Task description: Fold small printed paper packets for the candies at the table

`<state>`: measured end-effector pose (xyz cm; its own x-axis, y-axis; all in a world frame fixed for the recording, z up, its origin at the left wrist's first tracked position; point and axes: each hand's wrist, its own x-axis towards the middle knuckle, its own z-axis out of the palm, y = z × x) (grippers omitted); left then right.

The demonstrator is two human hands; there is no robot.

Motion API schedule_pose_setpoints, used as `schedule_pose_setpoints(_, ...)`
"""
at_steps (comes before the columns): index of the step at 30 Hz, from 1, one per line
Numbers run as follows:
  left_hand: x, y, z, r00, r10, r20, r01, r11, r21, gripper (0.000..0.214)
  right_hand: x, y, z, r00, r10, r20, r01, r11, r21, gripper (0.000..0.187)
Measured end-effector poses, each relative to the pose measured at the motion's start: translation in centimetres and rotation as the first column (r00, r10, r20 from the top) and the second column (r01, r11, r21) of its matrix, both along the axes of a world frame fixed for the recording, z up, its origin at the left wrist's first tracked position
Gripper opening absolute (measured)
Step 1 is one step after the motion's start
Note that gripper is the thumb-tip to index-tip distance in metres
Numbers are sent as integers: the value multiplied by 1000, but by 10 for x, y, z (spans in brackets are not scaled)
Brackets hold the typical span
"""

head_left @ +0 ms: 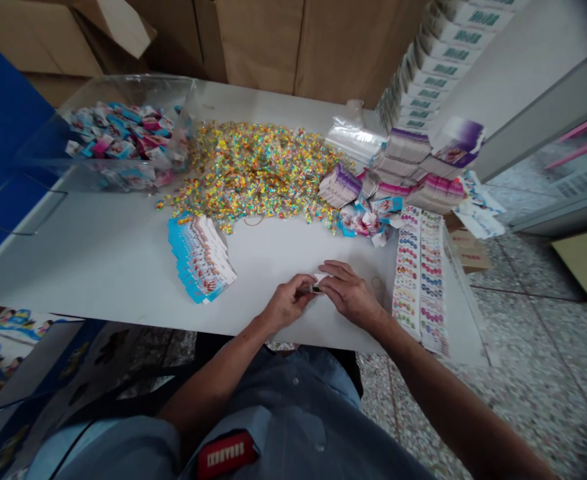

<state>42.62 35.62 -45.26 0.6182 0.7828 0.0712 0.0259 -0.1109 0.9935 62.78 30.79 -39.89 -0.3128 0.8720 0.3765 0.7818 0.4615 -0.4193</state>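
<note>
Close to the table's front edge, my left hand (289,301) pinches one end of a small white carton (317,285). My right hand (349,293) has its fingers on the carton's other side. A dark gap shows at the carton's near end; most of it is covered by my fingers. Left of my hands lies a fanned stack of flat blue-and-white printed cartons (201,257). Beyond my hands spreads a wide heap of small wrapped yellow, red and blue pieces (263,170). A pile of small filled-out cartons (368,219) sits just beyond my right hand.
A clear plastic bin (148,83) with many small cartons stands at the back left. Bundled purple and pink flat cartons (398,163) are stacked at the right. Printed sticker sheets (420,280) lie along the right edge. Cardboard boxes (258,43) line the back.
</note>
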Motion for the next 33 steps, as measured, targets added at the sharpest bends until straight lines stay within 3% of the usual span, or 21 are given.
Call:
schedule_pose_setpoints(7, -1, -2, -5, 1000, -6, -1, 6, 1000, 14, 27, 1, -3, -3, 997, -46, -65, 46, 999, -15, 17)
schedule_pose_setpoints(14, 0, 0, -3, 1000, -2, 11, 2, 1000, -12, 25, -2, -7, 12, 980, -4, 200, 13, 999, -42, 27)
schedule_pose_setpoints(18, 0, 0, -1, 998, 7, 58, -3, 998, -57, 27, 1, -14, 15, 973, -7, 230, 9, 1000, -9, 24)
schedule_pose_setpoints(21, -1, 2, 4, 988, 32, 150, 7, 966, -257, 44, 3, -20, 9, 983, -30, 179, 30, 1000, 0, 25)
schedule_pose_setpoints(24, 0, 4, 8, 977, 85, 194, 14, 888, -459, 49, 3, -24, 0, 993, -69, 96, 69, 998, 11, 24)
schedule_pose_setpoints(30, 12, 6, 15, 985, 101, 137, -12, 844, -536, 39, -1, -23, -12, 987, -119, -109, 117, 993, -22, 24)
schedule_pose_setpoints(33, 16, 6, 21, 986, 114, 125, -17, 803, -596, 33, -4, -25, -15, 925, -193, -328, 163, 980, -116, 18)
